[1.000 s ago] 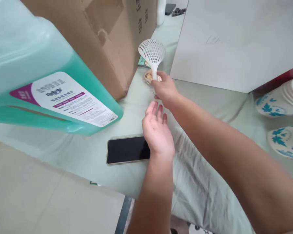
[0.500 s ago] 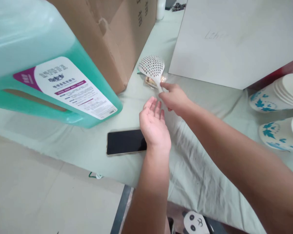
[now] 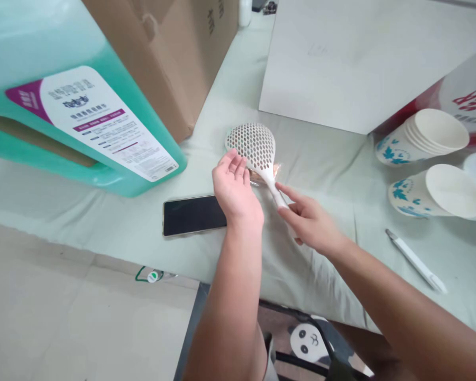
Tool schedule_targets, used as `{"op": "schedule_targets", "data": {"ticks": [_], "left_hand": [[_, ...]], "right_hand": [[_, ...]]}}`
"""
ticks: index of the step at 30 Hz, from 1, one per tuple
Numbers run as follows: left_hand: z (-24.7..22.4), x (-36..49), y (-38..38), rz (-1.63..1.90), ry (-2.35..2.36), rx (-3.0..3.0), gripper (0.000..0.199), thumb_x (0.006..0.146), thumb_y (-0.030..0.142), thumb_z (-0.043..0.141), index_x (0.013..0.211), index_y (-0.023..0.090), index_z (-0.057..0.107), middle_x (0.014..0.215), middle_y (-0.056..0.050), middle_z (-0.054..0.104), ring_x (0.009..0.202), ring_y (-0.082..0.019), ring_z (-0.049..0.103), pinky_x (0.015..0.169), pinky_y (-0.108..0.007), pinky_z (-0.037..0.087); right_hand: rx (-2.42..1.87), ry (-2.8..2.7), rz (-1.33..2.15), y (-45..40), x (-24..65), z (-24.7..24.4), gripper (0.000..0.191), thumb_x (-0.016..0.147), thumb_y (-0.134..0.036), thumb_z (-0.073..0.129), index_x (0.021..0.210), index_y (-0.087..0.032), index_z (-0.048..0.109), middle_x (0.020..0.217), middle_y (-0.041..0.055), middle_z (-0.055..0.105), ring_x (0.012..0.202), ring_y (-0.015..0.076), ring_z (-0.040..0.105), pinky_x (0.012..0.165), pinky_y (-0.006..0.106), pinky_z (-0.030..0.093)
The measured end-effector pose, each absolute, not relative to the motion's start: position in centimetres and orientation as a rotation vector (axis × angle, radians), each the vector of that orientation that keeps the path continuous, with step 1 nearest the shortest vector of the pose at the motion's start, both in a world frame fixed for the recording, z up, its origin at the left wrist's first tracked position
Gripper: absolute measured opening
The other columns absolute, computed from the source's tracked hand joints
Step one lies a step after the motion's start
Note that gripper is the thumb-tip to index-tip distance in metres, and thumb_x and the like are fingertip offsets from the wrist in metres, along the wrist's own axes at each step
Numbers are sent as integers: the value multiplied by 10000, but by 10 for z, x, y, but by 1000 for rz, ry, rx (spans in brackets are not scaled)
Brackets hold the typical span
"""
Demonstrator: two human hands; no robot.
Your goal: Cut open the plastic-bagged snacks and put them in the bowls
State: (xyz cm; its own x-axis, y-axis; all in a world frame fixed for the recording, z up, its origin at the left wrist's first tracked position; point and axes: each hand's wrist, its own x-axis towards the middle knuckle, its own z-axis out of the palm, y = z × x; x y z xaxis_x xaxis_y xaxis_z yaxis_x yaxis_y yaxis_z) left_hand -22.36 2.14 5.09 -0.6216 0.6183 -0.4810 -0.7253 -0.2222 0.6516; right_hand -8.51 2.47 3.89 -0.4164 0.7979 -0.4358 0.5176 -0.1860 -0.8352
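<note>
A white slotted ladle (image 3: 252, 144) with a perforated bowl is held by its handle in my right hand (image 3: 307, 219). Under the ladle's neck lies a small clear-wrapped packet (image 3: 255, 178), mostly hidden. My left hand (image 3: 238, 190) is palm up with its fingers apart, its fingertips beside the lower edge of the ladle's bowl; it holds nothing. A black phone (image 3: 193, 215) lies flat on the cloth, its right end covered by my left hand and wrist.
A large jug of green liquid (image 3: 143, 116) and a cardboard box (image 3: 182, 63) stand at left. A white box (image 3: 321, 69) is at the back. Stacked paper cups (image 3: 404, 140), another paper cup (image 3: 410, 193) and a white cutter (image 3: 416, 262) are at right.
The ladle and my right hand have moved down toward me, and the bowl is now by my left fingertips. The view has shifted, showing the cutter at right.
</note>
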Motion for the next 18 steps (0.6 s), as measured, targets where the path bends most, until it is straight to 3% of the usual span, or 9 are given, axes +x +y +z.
{"op": "schedule_targets", "data": {"ticks": [6, 12, 16, 18], "left_hand": [[49, -206, 28, 1975, 1199, -36, 355, 982, 405, 368, 1114, 222, 642, 1351, -88, 637, 1355, -181, 627, 1198, -305, 440], [37, -187, 35, 1929, 1305, 193, 252, 945, 383, 490, 1028, 247, 686, 1210, -57, 662, 1227, -175, 653, 1141, -301, 460], [25, -176, 41, 1835, 1518, 383, 160, 895, 346, 594, 976, 255, 697, 1008, -32, 645, 1067, -166, 651, 1046, -276, 497], [22, -173, 44, 1782, 1661, 504, 146, 854, 295, 640, 984, 253, 692, 1015, -29, 628, 1005, -175, 640, 1037, -310, 507]], "right_hand": [[-1438, -1567, 1593, 2, -31, 36, 854, 893, -452, 662, 1658, -203, 377, 557, -128, 426, 354, 87, 436, 331, 223, 408], [-1631, -1383, 1520, -17, 21, 27, 920, 890, -506, 653, 1670, -155, 313, 553, -134, 416, 384, 108, 452, 371, 248, 437], [-1660, -1429, 1555, -19, 36, 15, 843, 932, -474, 578, 1667, -152, 318, 581, -109, 467, 460, 133, 513, 460, 266, 449], [-1682, -1572, 1472, -18, 40, 14, 775, 944, -450, 533, 1637, -135, 388, 609, -77, 519, 524, 146, 547, 536, 283, 459]]}}
